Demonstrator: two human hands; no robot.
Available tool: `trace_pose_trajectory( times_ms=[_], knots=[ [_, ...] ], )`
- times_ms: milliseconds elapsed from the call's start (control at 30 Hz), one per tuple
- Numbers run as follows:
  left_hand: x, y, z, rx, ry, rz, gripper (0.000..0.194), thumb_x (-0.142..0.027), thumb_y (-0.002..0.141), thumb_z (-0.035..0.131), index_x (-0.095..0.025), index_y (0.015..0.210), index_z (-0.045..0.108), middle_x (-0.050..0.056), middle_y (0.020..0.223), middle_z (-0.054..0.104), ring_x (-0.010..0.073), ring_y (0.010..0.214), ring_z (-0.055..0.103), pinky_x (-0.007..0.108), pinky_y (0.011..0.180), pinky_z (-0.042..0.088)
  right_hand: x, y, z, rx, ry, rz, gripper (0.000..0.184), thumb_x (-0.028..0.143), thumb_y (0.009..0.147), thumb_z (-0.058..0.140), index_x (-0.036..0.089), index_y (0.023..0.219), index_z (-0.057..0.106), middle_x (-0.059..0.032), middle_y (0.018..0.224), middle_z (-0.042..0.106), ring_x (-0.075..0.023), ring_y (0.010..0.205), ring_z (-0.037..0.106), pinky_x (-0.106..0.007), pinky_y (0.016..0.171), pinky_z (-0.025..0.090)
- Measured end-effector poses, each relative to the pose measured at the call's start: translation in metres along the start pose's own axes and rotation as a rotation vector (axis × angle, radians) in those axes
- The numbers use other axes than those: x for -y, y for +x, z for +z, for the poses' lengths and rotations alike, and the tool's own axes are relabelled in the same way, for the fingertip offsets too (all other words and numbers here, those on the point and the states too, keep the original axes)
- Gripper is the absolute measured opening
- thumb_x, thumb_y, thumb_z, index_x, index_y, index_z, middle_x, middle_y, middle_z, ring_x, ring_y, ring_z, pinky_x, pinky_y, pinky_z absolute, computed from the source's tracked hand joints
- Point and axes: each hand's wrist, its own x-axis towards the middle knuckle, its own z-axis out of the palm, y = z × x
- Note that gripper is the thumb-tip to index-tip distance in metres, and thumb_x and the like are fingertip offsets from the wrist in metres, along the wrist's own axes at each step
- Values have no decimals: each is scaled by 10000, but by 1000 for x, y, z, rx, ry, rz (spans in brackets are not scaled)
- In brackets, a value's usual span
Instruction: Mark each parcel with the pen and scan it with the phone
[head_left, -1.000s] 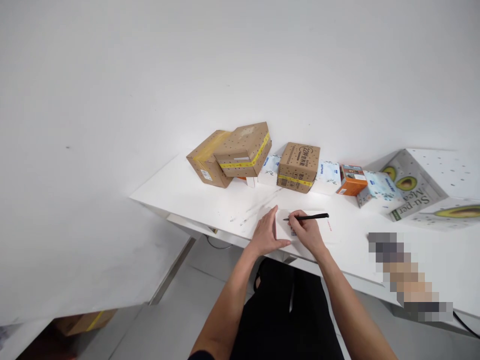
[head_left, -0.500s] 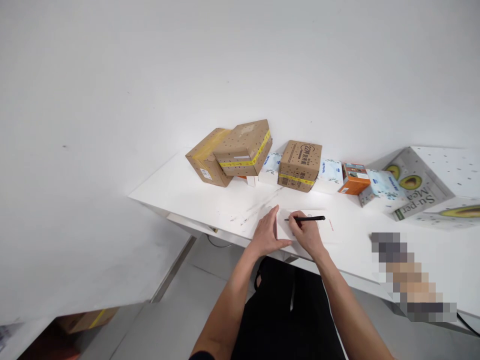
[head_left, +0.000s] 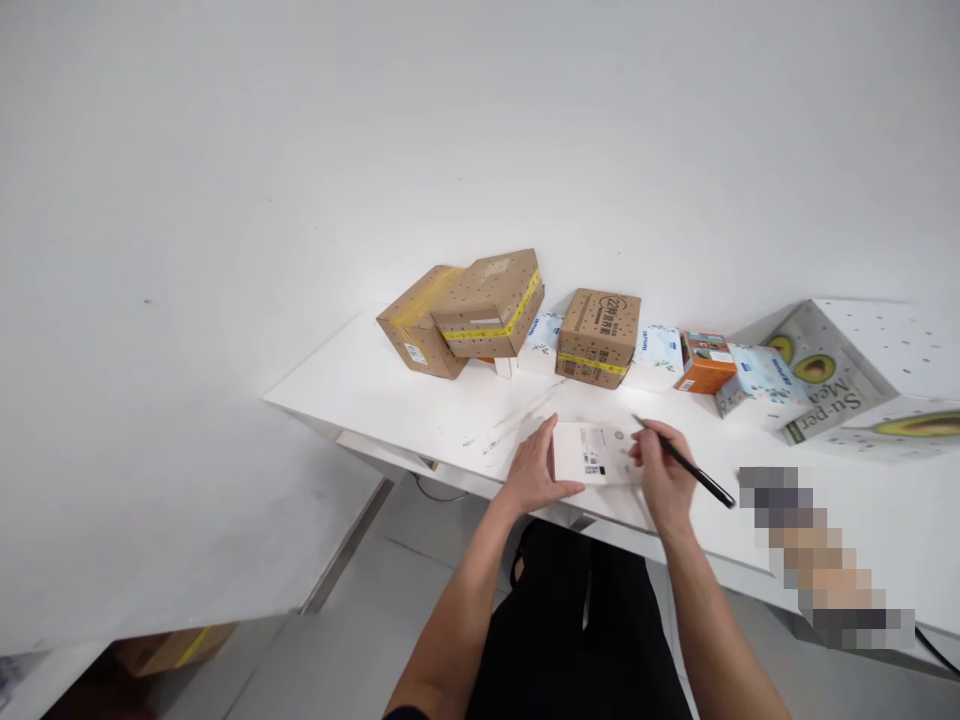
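My left hand point(head_left: 534, 465) holds the left side of a white booklet point(head_left: 570, 455), fingers along its reddish left edge and thumb along its near edge. A printed block with a dark patch and small code marks shows on the white surface. Over the booklet's right part, my right hand point(head_left: 666, 478) grips a black pen point(head_left: 705, 480). The pen slants across the hand, one end toward the boxes and the other toward the lower right. Whether the right fingertips touch the paper I cannot tell.
Taped brown cartons point(head_left: 491, 300), another brown carton point(head_left: 600, 335), white floral packs point(head_left: 656, 355) and an orange box point(head_left: 705, 362) line the wall. A large avocado-print box point(head_left: 847, 370) stands right. A pixelated patch point(head_left: 817, 550) hides something on the white table point(head_left: 352, 375).
My right hand has moved right across the booklet with the pen, whose tilt has turned. Printing that the hand covered now shows. My left hand stays at the left edge.
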Motion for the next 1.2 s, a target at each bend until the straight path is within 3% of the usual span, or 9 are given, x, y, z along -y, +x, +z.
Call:
trace_pose_trajectory(
  times_ms=[133, 267, 367, 567, 667, 767, 833, 933, 1200],
  knots=[
    [-1, 0, -1, 2, 0, 5, 1090, -497, 655, 747, -231, 1504, 118, 119, 1556, 245, 352, 1398, 273, 495, 1128, 224, -22, 16, -60, -191, -397, -213, 332, 320, 901, 449, 175, 1165, 588, -99, 1018, 660, -194, 828, 644, -364, 763, 522],
    [0, 1, 0, 0, 3, 11, 1103, -462, 644, 756, -215, 1504, 113, 127, 1555, 246, 346, 1395, 278, 490, 1128, 226, -50, 22, -105, 185, -981, -427, 424, 167, 882, 399, 162, 1278, 550, -147, 1197, 635, -297, 1092, 554, -472, 890, 473],
    [0, 1, 1, -1, 0, 5, 1108, -460, 637, 759, -214, 1505, 115, 131, 1550, 255, 346, 1398, 273, 491, 1129, 224, -60, 17, -109, 361, -1195, -435, 516, 92, 842, 399, 210, 1331, 516, -115, 1250, 629, -325, 1153, 503, -498, 848, 483],
    [-2, 0, 0, -2, -8, -3, 1099, -464, 636, 758, -218, 1504, 129, 125, 1558, 244, 343, 1398, 275, 493, 1129, 225, -61, 15, -90, 392, -1228, -436, 549, 98, 835, 395, 259, 1348, 505, -67, 1272, 630, -326, 1178, 484, -510, 844, 484],
    [-1, 0, 0, 0, -10, -5, 1102, -478, 641, 753, -228, 1505, 118, 120, 1562, 236, 346, 1409, 255, 505, 1136, 203, -59, 15, -100, 297, -1137, -446, 488, 177, 873, 383, 221, 1341, 515, -102, 1244, 636, -317, 1162, 500, -502, 888, 466],
    [1, 1, 1, 8, -8, 2, 1104, -485, 643, 751, -232, 1506, 110, 115, 1562, 237, 338, 1415, 248, 498, 1146, 186, -58, 12, -130, 54, -1113, -324, 512, 409, 866, 453, 230, 1340, 521, -168, 1306, 566, -379, 1201, 465, -572, 901, 418],
    [1, 1, 1, 11, 2, 1, 1108, -488, 642, 752, -224, 1507, 112, 120, 1556, 249, 335, 1409, 260, 485, 1143, 201, -58, 9, -155, -71, -1163, -94, 663, 612, 738, 567, 264, 1303, 557, -222, 1346, 503, -469, 1205, 434, -644, 831, 390],
    [1, 2, 1, 6, 18, -2, 1106, -486, 643, 750, -219, 1506, 113, 126, 1549, 262, 339, 1405, 267, 482, 1138, 213, -61, 7, -185, -40, -1151, 173, 749, 706, 551, 675, 299, 1178, 641, -266, 1243, 545, -533, 1110, 480, -691, 717, 370],
    [0, 2, 1, 3, 17, 14, 1098, -511, 655, 739, -197, 1504, 118, 136, 1551, 256, 330, 1406, 269, 473, 1138, 213, -43, 9, -190, 6, -1033, 261, 647, 632, 542, 705, 261, 1071, 681, -246, 1014, 643, -498, 1017, 553, -667, 726, 412]
  ],
)
